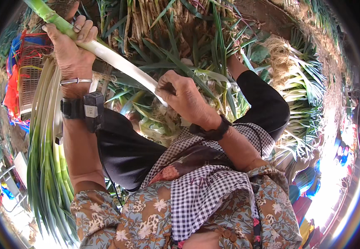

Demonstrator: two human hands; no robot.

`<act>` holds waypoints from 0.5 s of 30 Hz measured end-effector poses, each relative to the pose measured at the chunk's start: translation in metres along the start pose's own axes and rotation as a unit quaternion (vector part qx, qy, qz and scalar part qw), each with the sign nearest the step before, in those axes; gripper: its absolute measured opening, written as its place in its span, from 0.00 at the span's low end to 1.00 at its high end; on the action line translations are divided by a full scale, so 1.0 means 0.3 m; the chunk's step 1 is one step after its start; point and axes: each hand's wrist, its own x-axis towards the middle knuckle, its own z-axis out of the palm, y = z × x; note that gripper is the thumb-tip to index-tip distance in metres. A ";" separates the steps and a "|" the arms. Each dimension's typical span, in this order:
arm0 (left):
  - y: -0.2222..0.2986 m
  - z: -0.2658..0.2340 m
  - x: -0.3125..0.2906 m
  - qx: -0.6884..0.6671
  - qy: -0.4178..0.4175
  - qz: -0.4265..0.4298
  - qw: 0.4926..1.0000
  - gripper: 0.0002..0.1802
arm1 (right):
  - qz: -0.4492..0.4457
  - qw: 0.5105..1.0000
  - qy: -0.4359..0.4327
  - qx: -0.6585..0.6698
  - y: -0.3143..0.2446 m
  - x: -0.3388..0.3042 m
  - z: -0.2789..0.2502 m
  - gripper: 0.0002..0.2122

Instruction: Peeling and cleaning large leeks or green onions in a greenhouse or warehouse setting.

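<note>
My left hand (74, 54) is wrapped round a long leek (122, 63), gripping it where the white shank turns green. The leek slants from the upper left down toward the middle, its green part running out of view at the top left. At the white lower end, my right hand (186, 93) has its fingers closed on the stalk. The fingertips are partly hidden behind the hand. Below that end lie loose leaves and pale peelings (159, 124) between my legs.
Clean leeks (43, 145) lie in a long bundle beside my left arm. Rooted leeks (306, 87) are heaped at the right, and more unpeeled ones (151, 20) lie ahead. At the far left stands a woven basket (30, 83) by red plastic (12, 93).
</note>
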 end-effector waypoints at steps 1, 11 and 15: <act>-0.001 0.012 -0.003 0.031 0.042 0.007 0.999 0.42 | -0.012 1.000 0.015 -0.010 0.000 0.001 0.000 0.08; -0.021 0.106 -0.040 0.108 0.158 0.054 0.980 0.39 | -0.016 0.985 0.033 -0.169 0.052 0.002 0.024 0.06; 0.001 0.090 -0.039 0.140 0.154 0.044 0.977 0.39 | 0.017 0.998 -0.008 -0.055 0.034 0.003 0.003 0.07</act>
